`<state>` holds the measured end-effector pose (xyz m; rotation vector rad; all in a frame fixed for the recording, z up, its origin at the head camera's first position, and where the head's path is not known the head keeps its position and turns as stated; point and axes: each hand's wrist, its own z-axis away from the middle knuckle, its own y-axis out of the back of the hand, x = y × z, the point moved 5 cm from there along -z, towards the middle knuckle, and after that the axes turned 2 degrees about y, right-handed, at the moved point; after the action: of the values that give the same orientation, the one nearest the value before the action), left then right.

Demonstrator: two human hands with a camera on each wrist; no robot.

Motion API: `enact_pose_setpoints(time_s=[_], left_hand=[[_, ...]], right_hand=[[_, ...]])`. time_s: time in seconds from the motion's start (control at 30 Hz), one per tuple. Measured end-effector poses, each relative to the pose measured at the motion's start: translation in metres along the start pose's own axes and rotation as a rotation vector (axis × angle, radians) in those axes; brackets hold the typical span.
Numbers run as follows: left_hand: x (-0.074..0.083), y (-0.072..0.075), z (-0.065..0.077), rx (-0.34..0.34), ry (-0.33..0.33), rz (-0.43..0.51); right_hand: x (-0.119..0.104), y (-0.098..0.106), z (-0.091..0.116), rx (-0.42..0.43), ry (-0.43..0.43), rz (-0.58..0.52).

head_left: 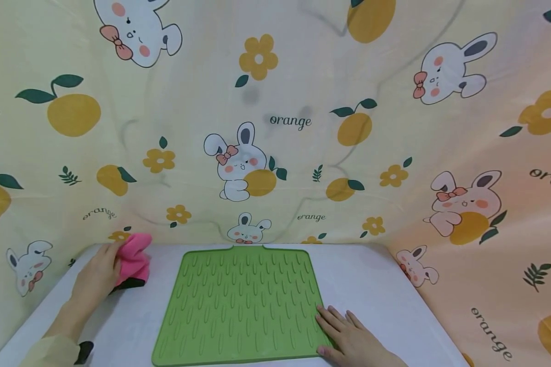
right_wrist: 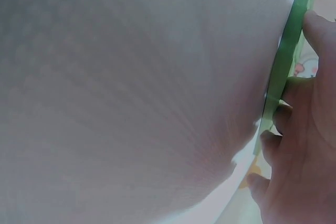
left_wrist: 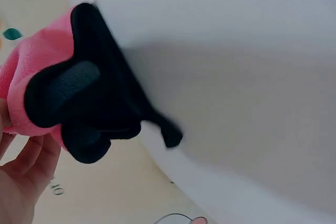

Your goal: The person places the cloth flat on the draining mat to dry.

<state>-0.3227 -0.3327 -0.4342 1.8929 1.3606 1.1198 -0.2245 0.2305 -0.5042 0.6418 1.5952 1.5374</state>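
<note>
My left hand (head_left: 96, 272) grips a bunched pink cloth (head_left: 134, 257) above the table's left side. The cloth has a black edge or backing (left_wrist: 100, 87) that hangs below the fingers; in the left wrist view it shows as dark folds with a narrow end sticking out. To the right lies a green ridged mat (head_left: 243, 306), flat on the table. My right hand (head_left: 351, 336) rests at the mat's right edge near the front corner. Its fingers are stretched out, and the right wrist view shows them along the green rim (right_wrist: 283, 61).
The white tabletop (head_left: 362, 285) runs around the mat. A cream curtain (head_left: 294, 168) printed with rabbits, oranges and flowers hangs behind the table and along both sides.
</note>
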Motion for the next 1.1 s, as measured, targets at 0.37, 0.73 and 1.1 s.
enact_pose_setpoints(time_s=[0.37, 0.73, 1.1], left_hand=[[0.04, 0.018, 0.0, 0.166, -0.085, 0.133], [0.084, 0.017, -0.001, 0.22, -0.167, 0.256], [0.139, -0.001, 0.01, 0.17, -0.255, 0.366]], right_hand=[[0.0, -0.001, -0.003, -0.003, 0.074, 0.045], [0.003, -0.006, -0.003, 0.009, 0.104, 0.07], [0.002, -0.006, -0.004, 0.03, 0.119, 0.096]])
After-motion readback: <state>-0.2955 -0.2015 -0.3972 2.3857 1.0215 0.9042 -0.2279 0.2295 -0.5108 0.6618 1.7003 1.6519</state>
